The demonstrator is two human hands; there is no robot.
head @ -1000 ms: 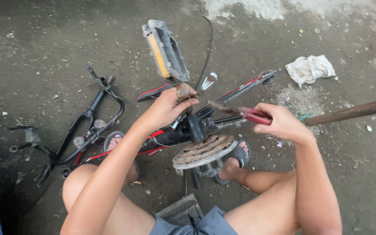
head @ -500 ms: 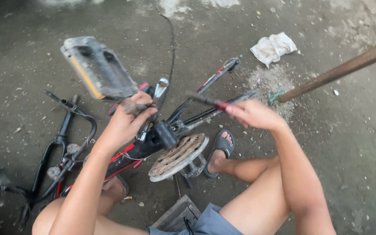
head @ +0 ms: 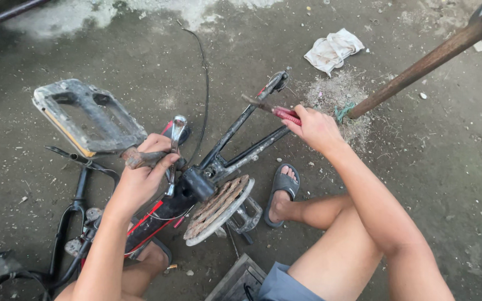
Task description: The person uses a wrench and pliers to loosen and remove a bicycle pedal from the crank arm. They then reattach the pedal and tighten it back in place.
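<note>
Two hands are working on a bike frame (head: 235,134) lying on the floor. The left hand (head: 140,178) is squeezing the rusty crank arm (head: 140,159) by the pedal (head: 87,117). The right hand (head: 316,128) is gripping a red-handled tool (head: 277,110), maybe pliers.

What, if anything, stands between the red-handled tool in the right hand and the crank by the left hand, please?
Nothing visible fills the gap. The red-handled tool in the right hand is raised above the black frame tubes, apart from the crank that the left hand steadies by the pedal.

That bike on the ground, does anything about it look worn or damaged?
Yes. The chainring is brown with rust and carries no chain, and the grey pedal by the left hand looks scuffed and grimy.
</note>
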